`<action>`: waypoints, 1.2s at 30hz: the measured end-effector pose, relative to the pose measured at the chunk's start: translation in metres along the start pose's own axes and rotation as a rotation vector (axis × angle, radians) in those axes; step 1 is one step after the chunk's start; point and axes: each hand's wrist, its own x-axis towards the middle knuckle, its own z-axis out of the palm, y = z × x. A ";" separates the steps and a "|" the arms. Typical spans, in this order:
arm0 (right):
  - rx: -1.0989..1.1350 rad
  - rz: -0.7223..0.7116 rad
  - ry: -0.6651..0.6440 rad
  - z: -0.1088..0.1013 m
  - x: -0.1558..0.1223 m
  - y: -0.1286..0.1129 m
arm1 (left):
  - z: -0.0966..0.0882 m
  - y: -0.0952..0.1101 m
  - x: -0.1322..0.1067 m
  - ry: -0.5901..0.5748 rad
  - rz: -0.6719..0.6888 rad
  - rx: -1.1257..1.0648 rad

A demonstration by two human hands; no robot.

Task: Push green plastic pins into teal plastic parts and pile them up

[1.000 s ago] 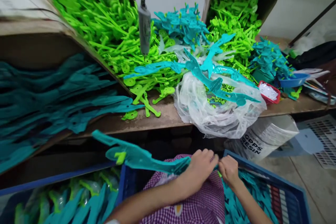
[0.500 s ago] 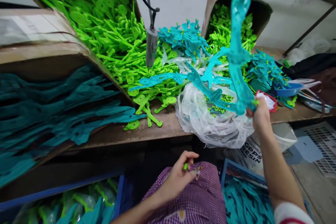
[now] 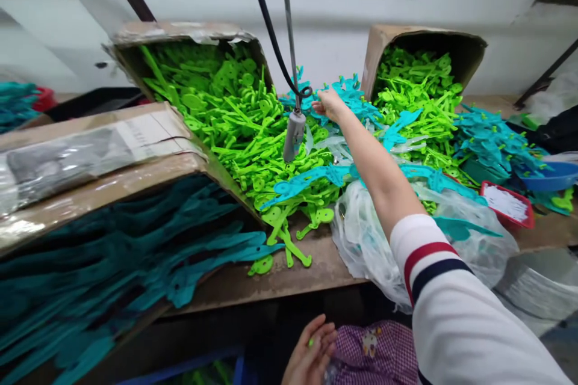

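Observation:
My right hand [image 3: 332, 106] reaches far forward over a pile of teal plastic parts [image 3: 354, 95] with light-green tips. Its fingers point left and are apart, with nothing visible in them. Just in front of it hangs a grey electric screwdriver [image 3: 295, 137] on a cable. Near my lap, my left hand [image 3: 310, 350] is cupped around a small bright-green piece [image 3: 311, 342], only partly visible between the fingers. A long teal part [image 3: 311, 182] lies across the green parts and the clear plastic bag [image 3: 365, 240], partly hidden behind my right forearm.
Tipped cardboard boxes spill green parts [image 3: 226, 114] and more green parts [image 3: 419, 90]. A lower box holds long teal parts [image 3: 135, 264]. On the right stand a red tray [image 3: 508, 204] of small white pieces and a blue bowl [image 3: 553, 175].
My right hand has moved from the bag's right side to the back pile, and the assembled teal part is no longer in it. The view has shifted upward and left.

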 end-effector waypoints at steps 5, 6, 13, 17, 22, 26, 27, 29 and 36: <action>-0.341 -0.069 0.080 -0.031 -0.035 -0.003 | 0.010 0.023 0.003 -0.021 0.041 0.025; -0.404 -0.179 0.091 -0.041 -0.061 -0.005 | 0.015 0.027 0.005 -0.034 0.048 0.042; -0.526 -0.382 -0.388 -0.050 -0.380 0.043 | 0.113 0.048 0.017 -0.104 0.346 0.022; -0.372 -0.240 -0.062 -0.042 -0.468 0.085 | 0.185 0.028 0.014 -0.265 0.304 0.138; -0.307 -0.162 0.397 -0.093 -0.490 0.098 | 0.232 -0.016 0.013 -0.542 0.316 0.401; -0.023 0.072 0.637 -0.137 -0.528 0.111 | 0.258 -0.023 0.038 -0.621 0.933 1.010; 0.052 0.119 0.691 -0.143 -0.539 0.114 | 0.267 -0.020 0.050 -0.633 1.119 1.212; 0.145 0.174 0.746 -0.147 -0.557 0.121 | 0.289 -0.013 0.078 -0.683 1.374 1.609; 0.278 0.212 0.677 -0.140 -0.568 0.133 | 0.335 -0.001 0.142 -0.850 1.633 2.189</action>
